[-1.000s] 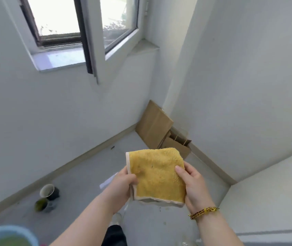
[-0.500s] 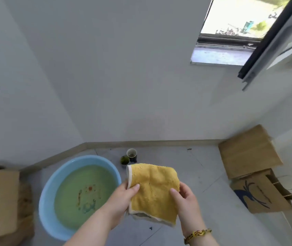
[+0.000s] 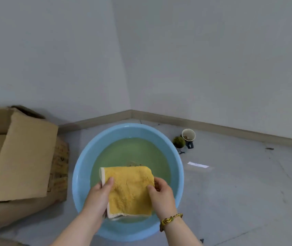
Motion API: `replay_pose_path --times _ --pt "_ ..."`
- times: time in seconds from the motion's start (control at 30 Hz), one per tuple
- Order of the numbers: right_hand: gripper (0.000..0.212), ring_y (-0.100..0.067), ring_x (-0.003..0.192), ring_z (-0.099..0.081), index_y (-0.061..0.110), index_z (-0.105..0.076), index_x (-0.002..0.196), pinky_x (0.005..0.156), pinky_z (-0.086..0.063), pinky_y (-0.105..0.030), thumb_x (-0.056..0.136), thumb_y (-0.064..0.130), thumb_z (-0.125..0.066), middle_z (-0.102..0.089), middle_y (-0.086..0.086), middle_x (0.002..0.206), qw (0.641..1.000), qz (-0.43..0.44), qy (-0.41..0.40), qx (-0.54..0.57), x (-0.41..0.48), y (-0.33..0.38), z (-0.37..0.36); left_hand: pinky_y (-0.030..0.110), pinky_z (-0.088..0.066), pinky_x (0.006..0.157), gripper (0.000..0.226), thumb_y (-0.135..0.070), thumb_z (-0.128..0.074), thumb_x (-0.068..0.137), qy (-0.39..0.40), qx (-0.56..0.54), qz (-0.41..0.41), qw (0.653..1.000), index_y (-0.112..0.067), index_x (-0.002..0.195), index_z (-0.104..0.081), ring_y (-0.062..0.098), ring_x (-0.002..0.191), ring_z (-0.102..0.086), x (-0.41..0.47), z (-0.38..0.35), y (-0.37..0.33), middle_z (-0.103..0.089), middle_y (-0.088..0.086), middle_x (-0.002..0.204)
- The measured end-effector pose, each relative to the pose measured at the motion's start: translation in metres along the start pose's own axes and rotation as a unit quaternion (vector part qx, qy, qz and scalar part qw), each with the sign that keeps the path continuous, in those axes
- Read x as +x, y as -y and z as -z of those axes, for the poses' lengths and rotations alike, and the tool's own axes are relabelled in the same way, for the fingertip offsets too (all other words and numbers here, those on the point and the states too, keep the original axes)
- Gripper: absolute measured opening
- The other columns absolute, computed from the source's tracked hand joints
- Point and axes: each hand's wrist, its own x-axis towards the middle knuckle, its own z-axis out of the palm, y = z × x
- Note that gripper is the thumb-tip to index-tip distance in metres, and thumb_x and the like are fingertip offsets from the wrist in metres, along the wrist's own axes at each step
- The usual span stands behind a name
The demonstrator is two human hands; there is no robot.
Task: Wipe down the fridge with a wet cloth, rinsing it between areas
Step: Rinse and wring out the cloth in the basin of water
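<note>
A folded yellow cloth (image 3: 129,189) with a pale border hangs spread between both hands, directly above a blue basin (image 3: 81,167) of greenish water on the floor. My left hand (image 3: 98,196) grips the cloth's left edge, thumb on top. My right hand (image 3: 161,193), with a braided yellow bracelet at the wrist, pinches the right edge. The cloth appears to be above the water; whether its lower edge touches it I cannot tell. The fridge is out of view.
An open cardboard box (image 3: 22,157) stands close to the basin's left side. A paper cup (image 3: 188,135) and a small green round object (image 3: 179,142) sit near the skirting at the right. A white paper slip (image 3: 197,164) lies on the grey floor. Two walls meet behind the basin.
The view has swung left from the window corner down to the basin. Both hands, still holding the cloth, now have it over the water instead of beside the basin.
</note>
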Motion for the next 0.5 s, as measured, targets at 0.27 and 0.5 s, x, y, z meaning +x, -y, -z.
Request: replay_pose_path --times 0.27,0.5 --pt "0.069 -0.022 0.093 -0.050 0.034 -0.003 0.144 0.070 -0.038 -0.026 0.091 0.017 -0.044 -0.034 -0.002 0.119 0.936 0.141 0.006 -0.321 0.081 -0.049 -0.056 0.028 -0.040 0.075 0.030 -0.009 -0.063 0.081 -0.052 0.131 -0.136 0.981 -0.015 0.100 -0.042 0.022 0.081 -0.053 0.114 -0.014 0.050 -0.056 0.002 0.086" --pt "0.047 -0.020 0.114 -0.044 0.030 -0.035 0.135 0.087 -0.041 -0.027 0.092 0.012 -0.034 -0.029 -0.004 0.128 0.894 0.151 0.025 -0.422 0.112 -0.091 -0.071 0.030 -0.044 0.069 0.024 -0.010 -0.067 0.078 -0.043 0.207 -0.173 0.962 -0.019 0.072 -0.045 0.026 0.076 -0.056 0.183 -0.027 0.086 -0.058 0.005 0.075"
